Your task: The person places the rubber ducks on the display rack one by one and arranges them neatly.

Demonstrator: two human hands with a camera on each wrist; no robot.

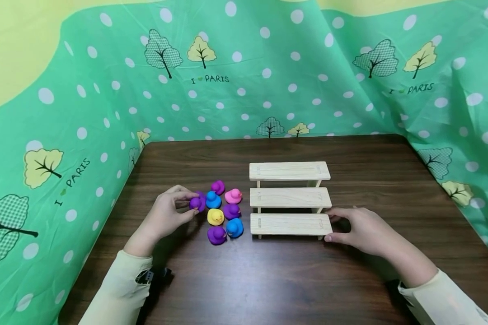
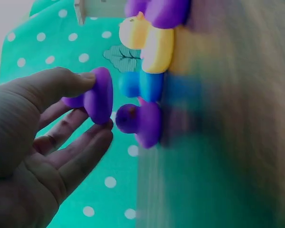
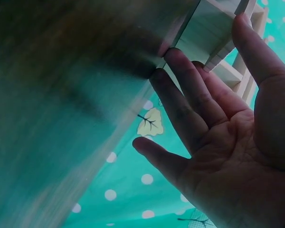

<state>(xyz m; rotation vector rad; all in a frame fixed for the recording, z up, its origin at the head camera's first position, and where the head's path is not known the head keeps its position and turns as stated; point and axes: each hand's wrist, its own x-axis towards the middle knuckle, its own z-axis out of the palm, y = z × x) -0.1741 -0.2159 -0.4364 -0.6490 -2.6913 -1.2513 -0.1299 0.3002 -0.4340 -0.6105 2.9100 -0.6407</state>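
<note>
Because the left hand [image 1: 168, 213] has a purple toy duck [image 1: 197, 203] lifted just off the dark wooden tabletop [image 1: 268, 284], the step seems best done with a light, steady pinch on the duck's sides that leaves its base free, so that it could stand flat on contact. Raising it a little more before any sideways move would spare the nearer blue duck [image 1: 213, 199] and the yellow duck [image 1: 215, 217], which sit near it and could easily be knocked. On the other side, the three-tier wooden stand [image 1: 290, 197] looks light, so steadying its end without pushing or lifting should serve better than a hard squeeze. As for the hands, the left is partly closed: its thumb presses one side of the duck and the fingertips the other, with a gap in the palm behind. The duck is held roughly upright, at the left edge of the cluster of ducks and well apart from the stand. The right hand [image 1: 359, 231] grips the right end of the lowest board [image 1: 290, 224] between thumb and index finger, while its other fingers reach out loosely; how firmly it presses cannot be told.
</note>
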